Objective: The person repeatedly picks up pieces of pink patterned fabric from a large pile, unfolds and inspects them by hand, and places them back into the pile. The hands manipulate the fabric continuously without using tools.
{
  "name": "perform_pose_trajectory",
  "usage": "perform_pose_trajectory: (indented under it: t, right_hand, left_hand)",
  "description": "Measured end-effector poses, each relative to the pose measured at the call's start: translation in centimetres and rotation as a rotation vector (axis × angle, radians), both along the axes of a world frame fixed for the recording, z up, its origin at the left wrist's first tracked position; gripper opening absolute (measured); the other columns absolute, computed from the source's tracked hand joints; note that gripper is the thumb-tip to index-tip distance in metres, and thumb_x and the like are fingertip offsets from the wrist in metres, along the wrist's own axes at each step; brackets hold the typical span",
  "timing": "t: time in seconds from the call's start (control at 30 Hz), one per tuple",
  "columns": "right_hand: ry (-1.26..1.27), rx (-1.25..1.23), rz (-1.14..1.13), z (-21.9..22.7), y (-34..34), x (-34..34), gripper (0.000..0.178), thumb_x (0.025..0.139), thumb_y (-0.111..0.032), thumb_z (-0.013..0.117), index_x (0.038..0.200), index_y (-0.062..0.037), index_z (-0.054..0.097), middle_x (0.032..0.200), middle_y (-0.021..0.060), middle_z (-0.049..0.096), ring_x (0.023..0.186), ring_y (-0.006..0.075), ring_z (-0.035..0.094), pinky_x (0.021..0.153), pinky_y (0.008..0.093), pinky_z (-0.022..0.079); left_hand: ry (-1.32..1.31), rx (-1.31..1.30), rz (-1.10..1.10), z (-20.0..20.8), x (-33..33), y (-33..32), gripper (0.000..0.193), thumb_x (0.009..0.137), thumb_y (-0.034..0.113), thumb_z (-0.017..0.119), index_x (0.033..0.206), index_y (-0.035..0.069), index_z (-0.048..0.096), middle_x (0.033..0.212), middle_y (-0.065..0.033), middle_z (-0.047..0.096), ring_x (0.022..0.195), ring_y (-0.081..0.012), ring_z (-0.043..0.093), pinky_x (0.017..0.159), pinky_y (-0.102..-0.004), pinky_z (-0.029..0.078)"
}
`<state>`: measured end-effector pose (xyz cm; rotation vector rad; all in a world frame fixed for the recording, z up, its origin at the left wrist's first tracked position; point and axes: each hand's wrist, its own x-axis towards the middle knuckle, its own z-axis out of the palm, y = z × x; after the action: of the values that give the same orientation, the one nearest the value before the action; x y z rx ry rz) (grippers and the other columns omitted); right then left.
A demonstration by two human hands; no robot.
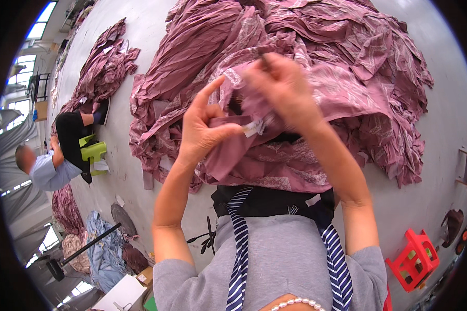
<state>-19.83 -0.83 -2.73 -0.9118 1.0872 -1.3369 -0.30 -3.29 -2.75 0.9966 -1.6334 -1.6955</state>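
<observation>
A large heap of dusty-pink patterned cloth (213, 46) fills the middle, and its near part drapes over my lap. My left hand (200, 124) holds a fold of this cloth between its thumb and curled fingers, with the index finger stretched up. By the thumb tip is a small white tag (253, 128) on the cloth. My right hand (283, 90) is blurred by motion above the fold, its fingers closed. A small dark thing sticks out from them at the top, too smeared to name.
At left a person (52, 166) sits on a green stool (92, 150) near another pink cloth pile (101, 67). Blue cloth (104, 249) lies lower left, beside a black pole (91, 243). A red stool (414, 262) stands at lower right.
</observation>
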Motion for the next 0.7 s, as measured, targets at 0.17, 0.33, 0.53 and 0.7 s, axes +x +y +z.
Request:
perform_pose_trajectory:
  t: [0.17, 0.33, 0.53, 0.7]
  right_hand:
    - [0.375, -0.501, -0.010, 3.4, 2.0, 2.6, 0.017, 0.076, -0.008, 0.069, 0.090, -0.0020, 0.060, 0.074, 0.0143, 0.062, 0.066, 0.0253, 0.064, 0.059, 0.0353, 0.050]
    - [0.798, -0.504, -0.122, -0.8, 4.4, -2.9, 0.056, 0.064, -0.028, 0.082, 0.110, -0.0076, 0.056, 0.113, 0.0116, 0.060, 0.098, 0.0285, 0.062, 0.081, 0.0369, 0.051]
    - [1.168, -0.254, -0.390, -11.9, 5.6, -6.9, 0.028, 0.069, -0.003, 0.067, 0.095, -0.0072, 0.058, 0.091, 0.0087, 0.059, 0.083, 0.0300, 0.062, 0.069, 0.0404, 0.051]
    - [1.003, -0.487, -0.211, -6.3, 6.1, 0.3, 0.010, 0.072, -0.007, 0.057, 0.080, -0.0044, 0.051, 0.070, 0.0128, 0.054, 0.060, 0.0304, 0.060, 0.053, 0.0401, 0.048]
  left_hand:
    - [-0.077, -0.178, 0.073, -0.3, 1.2, 0.4, 0.041, 0.074, 0.012, 0.076, 0.108, 0.002, 0.055, 0.105, -0.0058, 0.059, 0.093, -0.0130, 0.057, 0.084, -0.0284, 0.047]
    - [0.478, 0.239, 0.597, 3.0, 6.7, -0.3, 0.062, 0.097, 0.049, 0.042, 0.138, 0.002, 0.037, 0.137, -0.0204, 0.042, 0.122, -0.0318, 0.047, 0.106, -0.0481, 0.034]
    - [-0.053, -0.360, 0.701, -7.7, 17.2, -5.1, 0.043, 0.100, 0.024, 0.045, 0.138, 0.004, 0.041, 0.122, -0.0118, 0.053, 0.101, -0.0194, 0.056, 0.091, -0.0329, 0.046]
    - [0.306, 0.410, 0.708, -11.1, 19.1, -7.9, 0.048, 0.093, 0.035, 0.059, 0.127, 0.002, 0.053, 0.110, -0.0116, 0.061, 0.097, -0.0192, 0.058, 0.089, -0.0332, 0.047]
